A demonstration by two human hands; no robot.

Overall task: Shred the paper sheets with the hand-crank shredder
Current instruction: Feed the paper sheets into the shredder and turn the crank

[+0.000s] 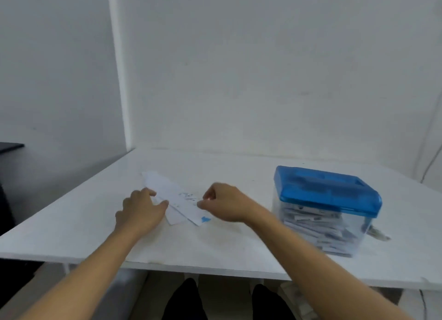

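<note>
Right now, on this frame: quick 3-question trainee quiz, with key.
1. True or false: the shredder's clear bin already holds paper strips.
2. Where are the left hand and right hand? A) on the shredder B) at the paper sheets C) inside the bin
3. Fill in: on the table, the paper sheets lie to the person's ___ of the shredder.
Key: 1 true; 2 B; 3 left.
</note>
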